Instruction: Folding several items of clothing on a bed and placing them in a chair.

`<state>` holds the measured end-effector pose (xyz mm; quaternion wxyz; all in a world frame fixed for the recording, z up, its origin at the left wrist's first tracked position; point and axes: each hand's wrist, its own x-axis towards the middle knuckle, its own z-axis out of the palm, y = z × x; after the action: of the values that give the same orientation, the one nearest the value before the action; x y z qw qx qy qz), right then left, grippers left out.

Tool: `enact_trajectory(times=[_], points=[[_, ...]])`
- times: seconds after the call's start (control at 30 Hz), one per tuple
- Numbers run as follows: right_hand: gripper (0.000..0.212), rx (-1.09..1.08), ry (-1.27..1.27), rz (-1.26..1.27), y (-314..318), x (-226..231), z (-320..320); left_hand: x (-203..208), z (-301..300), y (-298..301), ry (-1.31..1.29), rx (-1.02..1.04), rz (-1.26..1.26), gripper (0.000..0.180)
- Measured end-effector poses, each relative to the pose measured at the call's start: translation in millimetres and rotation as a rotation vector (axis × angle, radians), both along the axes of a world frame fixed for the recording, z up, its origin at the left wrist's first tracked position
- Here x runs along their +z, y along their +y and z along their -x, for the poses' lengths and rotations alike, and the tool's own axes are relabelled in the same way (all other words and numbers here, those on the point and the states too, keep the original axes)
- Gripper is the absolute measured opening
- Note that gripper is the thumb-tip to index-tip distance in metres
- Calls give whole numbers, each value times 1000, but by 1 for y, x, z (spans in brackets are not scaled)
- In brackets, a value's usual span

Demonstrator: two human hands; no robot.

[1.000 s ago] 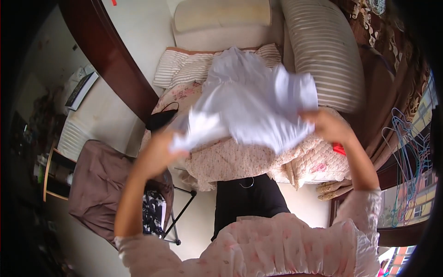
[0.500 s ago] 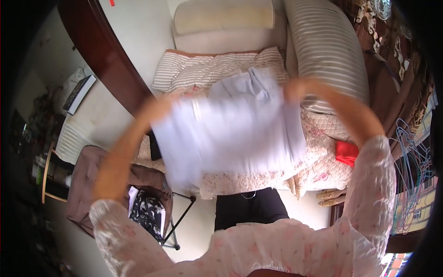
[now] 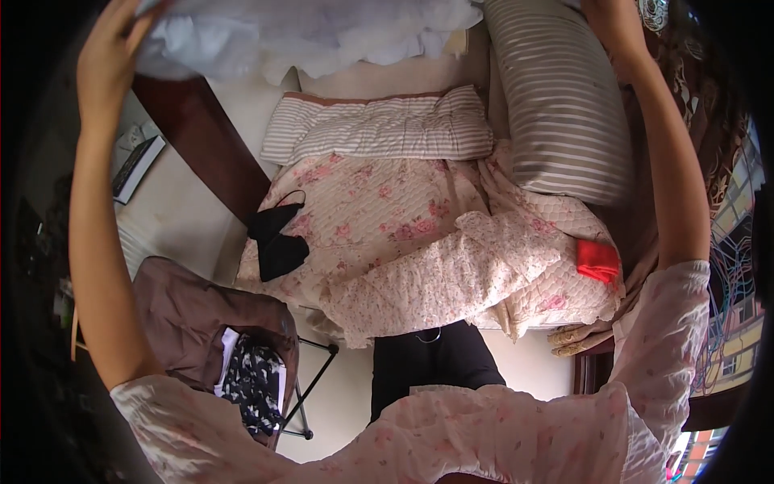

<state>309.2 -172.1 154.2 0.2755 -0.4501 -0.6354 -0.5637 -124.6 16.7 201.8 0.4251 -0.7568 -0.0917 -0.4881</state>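
White crumpled fabric garment (image 3: 322,32) spans the top edge of the head view, raised above the bed. The left hand (image 3: 113,48) grips its left end with fingers closed on the cloth. The right hand is out of frame; only its forearm (image 3: 661,161) shows, so its state cannot be told. Below lie a pink floral quilt (image 3: 403,242), a striped pillow (image 3: 379,129), a small black garment (image 3: 278,242) and a red folded cloth (image 3: 597,260).

No packages, labels, signs or screens — none visible.
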Motion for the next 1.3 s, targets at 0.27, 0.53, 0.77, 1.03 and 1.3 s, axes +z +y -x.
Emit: enact_trajectory(times=[0.27, 0.53, 0.77, 1.03, 1.3], points=[[35, 102, 166, 594, -56, -169, 33, -181, 15, -79, 241, -82, 755, 35], [31, 177, 404, 948, -91, -322, 51, -349, 35, -103, 474, -60, 1216, 22], [42, 231, 535, 1088, -136, -326, 66, -398, 59, -166, 711, 11, 1404, 23], [23, 300, 490, 1355, -162, -344, 75, -436, 64, -210, 828, -66, 1618, 41], [36, 241, 815, 2011, -100, -317, 52, -431, 9, -132, 976, -218, 2023, 33]])
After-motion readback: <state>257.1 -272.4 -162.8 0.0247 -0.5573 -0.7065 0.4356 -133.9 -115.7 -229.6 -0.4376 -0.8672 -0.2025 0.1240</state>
